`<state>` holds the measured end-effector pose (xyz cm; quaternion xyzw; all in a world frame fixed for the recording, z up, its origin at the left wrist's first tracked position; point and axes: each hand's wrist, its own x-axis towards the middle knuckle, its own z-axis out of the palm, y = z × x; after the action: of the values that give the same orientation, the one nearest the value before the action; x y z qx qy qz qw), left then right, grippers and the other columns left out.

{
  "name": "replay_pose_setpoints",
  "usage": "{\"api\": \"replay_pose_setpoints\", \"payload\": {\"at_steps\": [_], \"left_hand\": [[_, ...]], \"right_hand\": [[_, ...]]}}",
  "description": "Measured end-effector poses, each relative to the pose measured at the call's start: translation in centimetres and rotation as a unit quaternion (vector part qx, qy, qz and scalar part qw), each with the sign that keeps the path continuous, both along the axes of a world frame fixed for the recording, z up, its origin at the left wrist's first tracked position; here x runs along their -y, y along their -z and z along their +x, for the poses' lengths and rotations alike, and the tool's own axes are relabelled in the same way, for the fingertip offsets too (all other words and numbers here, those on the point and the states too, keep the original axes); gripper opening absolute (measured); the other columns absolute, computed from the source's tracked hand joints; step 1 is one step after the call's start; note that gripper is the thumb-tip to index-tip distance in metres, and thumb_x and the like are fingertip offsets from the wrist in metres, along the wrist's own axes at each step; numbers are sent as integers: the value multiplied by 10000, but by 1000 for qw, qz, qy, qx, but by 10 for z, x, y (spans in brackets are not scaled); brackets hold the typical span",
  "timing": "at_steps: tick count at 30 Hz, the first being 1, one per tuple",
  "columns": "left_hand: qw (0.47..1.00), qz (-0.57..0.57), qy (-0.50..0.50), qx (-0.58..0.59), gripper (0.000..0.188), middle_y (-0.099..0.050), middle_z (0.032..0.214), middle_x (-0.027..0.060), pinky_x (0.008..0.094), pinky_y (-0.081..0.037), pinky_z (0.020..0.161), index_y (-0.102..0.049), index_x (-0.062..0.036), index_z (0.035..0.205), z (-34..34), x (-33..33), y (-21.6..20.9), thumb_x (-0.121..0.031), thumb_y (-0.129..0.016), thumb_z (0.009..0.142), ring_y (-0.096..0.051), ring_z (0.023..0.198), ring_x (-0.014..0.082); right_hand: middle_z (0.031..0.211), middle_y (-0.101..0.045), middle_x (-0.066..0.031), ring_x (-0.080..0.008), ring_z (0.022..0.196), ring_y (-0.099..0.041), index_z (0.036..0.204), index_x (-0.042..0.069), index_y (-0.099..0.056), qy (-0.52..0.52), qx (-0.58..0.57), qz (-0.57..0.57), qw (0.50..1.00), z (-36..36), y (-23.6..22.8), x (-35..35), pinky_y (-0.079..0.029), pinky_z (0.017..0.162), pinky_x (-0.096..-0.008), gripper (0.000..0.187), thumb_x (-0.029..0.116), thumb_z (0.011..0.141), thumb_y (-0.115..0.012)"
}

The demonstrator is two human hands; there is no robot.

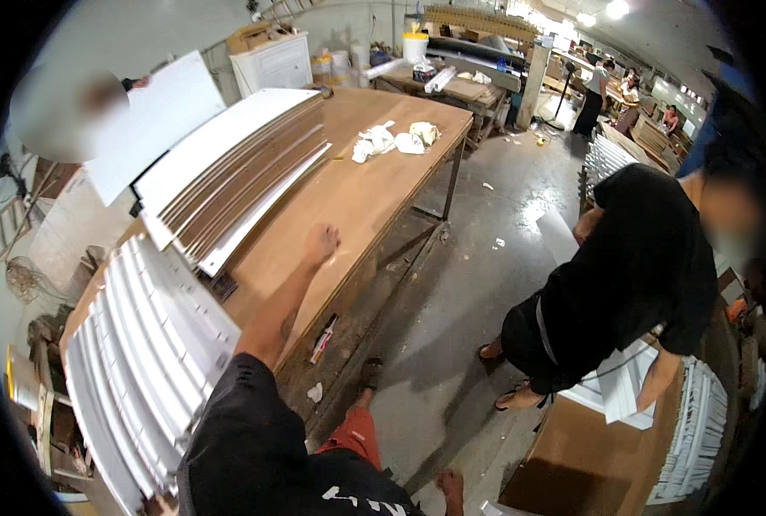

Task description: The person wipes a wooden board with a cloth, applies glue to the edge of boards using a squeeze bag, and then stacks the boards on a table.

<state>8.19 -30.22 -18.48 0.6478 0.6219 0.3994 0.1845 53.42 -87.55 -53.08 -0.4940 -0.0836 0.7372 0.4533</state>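
Observation:
My left hand (pixel 321 244) is at the near edge of the brown wooden table (pixel 374 193), its fingers curled in and nothing seen in them. I cannot tell whether it presses on the tabletop. To its left lies a stack of thin boards (pixel 237 159) with white faces and brown edges. Nearer to me, long white slatted pieces (pixel 147 335) lie side by side, some behind my left arm. My right hand (pixel 449 483) hangs low beside my body at the lower edge, with its fingers curled and no object visible in it.
Crumpled white cloths (pixel 392 141) lie toward the table's far end. A small tube (pixel 323 340) is below the near edge. At right, a co-worker in black (pixel 615 267) bends over white boards (pixel 619 387). Another person at upper left holds a white panel (pixel 159 120). Scraps dot the grey floor (pixel 452 344).

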Motion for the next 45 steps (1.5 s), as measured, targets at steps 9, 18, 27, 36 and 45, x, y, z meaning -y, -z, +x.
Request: {"api": "replay_pose_setpoints", "payload": {"at_steps": [9, 18, 27, 36, 45], "left_hand": [[994, -97, 15, -47, 295, -585, 1108, 164, 403, -427, 920, -643, -111, 1039, 3, -297, 41, -274, -568, 804, -534, 1073, 321], [935, -107, 145, -305, 466, -329, 1430, 183, 468, -151, 1114, -560, -80, 1219, 29, -442, 44, -237, -589, 782, -212, 1344, 392], [984, 77, 141, -78, 206, -590, 947, 166, 437, -376, 904, -589, -34, 978, -6, -388, -30, -189, -566, 845, -551, 928, 318], [973, -9, 167, 157, 280, -571, 878, 76, 272, -451, 768, -524, -12, 1004, 16, -298, -224, 60, -632, 756, -558, 812, 150], [974, -127, 160, 100, 265, -563, 967, 23, 218, -368, 612, -617, -98, 1054, 56, -399, -239, -54, -661, 797, -421, 681, 62]], "right_hand": [[1002, -644, -116, -205, 880, -637, 1164, -1, -539, -226, 387, 34, 893, -135, -188, -325, -506, 728, -315, 324, 217, 927, -502], [1045, -647, -123, -242, 938, -631, 1209, 29, -539, -353, 404, -63, 841, -136, -272, -447, -478, 817, -350, 448, 370, 920, -504], [966, -650, -172, -313, 902, -629, 1140, 41, -567, -262, 521, 240, 776, -186, -313, -709, -487, 787, -381, 337, 277, 907, -510], [1217, -568, -124, -219, 1125, -530, 1236, 20, -520, -155, 249, 483, 825, -221, -448, -944, -407, 953, -343, 415, 268, 904, -553], [1007, -638, -86, -144, 969, -546, 1112, -17, -595, -488, 74, 475, 729, -126, -503, -1043, -431, 851, -320, 381, 279, 874, -624]]}}
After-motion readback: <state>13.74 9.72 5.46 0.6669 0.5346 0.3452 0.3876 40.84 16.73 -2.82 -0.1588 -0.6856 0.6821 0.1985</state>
